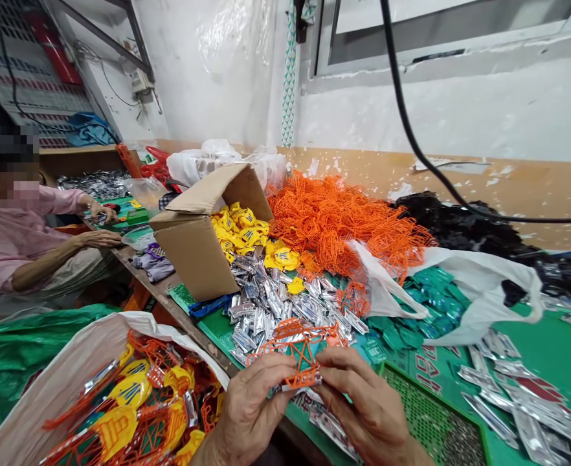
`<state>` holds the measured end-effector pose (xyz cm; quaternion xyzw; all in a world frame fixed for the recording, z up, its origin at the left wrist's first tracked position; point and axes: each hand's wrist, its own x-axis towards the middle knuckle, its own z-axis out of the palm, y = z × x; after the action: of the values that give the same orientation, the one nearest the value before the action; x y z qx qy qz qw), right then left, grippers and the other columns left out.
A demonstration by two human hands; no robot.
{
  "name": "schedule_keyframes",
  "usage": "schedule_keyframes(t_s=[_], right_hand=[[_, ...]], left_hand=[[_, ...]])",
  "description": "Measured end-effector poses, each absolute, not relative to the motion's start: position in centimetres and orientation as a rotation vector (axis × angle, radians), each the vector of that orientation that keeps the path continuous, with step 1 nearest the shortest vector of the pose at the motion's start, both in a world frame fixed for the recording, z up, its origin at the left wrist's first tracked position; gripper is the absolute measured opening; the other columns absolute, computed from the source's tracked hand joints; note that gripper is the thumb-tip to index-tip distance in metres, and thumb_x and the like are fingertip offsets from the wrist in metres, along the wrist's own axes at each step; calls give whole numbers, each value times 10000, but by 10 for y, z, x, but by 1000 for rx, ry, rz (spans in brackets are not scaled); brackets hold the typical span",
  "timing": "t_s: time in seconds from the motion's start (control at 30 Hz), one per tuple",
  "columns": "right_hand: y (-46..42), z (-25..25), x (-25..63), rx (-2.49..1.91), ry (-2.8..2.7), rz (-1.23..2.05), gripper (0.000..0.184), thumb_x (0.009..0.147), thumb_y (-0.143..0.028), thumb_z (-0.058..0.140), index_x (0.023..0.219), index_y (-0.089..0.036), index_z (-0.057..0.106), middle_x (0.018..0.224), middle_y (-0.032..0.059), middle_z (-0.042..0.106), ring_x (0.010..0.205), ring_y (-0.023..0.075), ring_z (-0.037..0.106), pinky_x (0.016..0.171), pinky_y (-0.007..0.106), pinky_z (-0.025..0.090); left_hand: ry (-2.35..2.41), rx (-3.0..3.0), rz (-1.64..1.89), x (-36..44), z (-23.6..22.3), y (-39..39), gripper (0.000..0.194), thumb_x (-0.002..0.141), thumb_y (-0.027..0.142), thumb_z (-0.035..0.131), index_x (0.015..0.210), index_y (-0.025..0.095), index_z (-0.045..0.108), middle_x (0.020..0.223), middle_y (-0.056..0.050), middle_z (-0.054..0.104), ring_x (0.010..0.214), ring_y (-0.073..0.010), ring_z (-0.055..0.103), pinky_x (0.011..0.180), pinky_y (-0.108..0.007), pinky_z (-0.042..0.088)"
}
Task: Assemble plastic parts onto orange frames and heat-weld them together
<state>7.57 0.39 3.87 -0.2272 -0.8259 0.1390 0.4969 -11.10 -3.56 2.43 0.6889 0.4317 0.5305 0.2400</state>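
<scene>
Between my two hands is an orange plastic lattice frame [305, 353], held above the table edge. My left hand [249, 404] pinches its left end, and the fingers of my right hand [366, 401] close on its right end. A shiny silver strip shows along the frame's lower edge, near my fingertips. Just beyond it lies a heap of silver chrome-like parts [266, 301]. A green perforated tray [412, 395] with tiny metal pieces in it sits right of my right hand.
At the left, a white sack [96, 346] holds orange and yellow assemblies. A cardboard box [193, 255] spills yellow parts [239, 226]. Behind rise orange frames [334, 220] and black parts [441, 220]; teal pieces [431, 298] fill a white bag. A co-worker [28, 239] sits far left. A black cable [402, 110] hangs overhead.
</scene>
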Motion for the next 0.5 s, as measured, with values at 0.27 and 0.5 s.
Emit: schedule_keyframes(t_s=[0.27, 0.5], right_hand=[[8, 37, 73, -546, -2028, 282, 104, 937, -173, 474, 954, -197, 574, 836, 67, 673, 750, 119, 674, 654, 160, 564], [10, 35, 73, -551, -2026, 277, 113, 944, -196, 471, 958, -184, 582, 828, 67, 674, 721, 115, 674, 627, 155, 568]], left_hand=[[1117, 2102, 1417, -120, 20, -33, 469, 786, 1, 603, 1163, 272, 669, 1035, -94, 734, 943, -217, 688, 842, -277, 531], [966, 2392, 1500, -120, 21, -23, 323, 849, 26, 522, 1144, 141, 583, 1015, -108, 693, 982, -135, 655, 872, -189, 515]])
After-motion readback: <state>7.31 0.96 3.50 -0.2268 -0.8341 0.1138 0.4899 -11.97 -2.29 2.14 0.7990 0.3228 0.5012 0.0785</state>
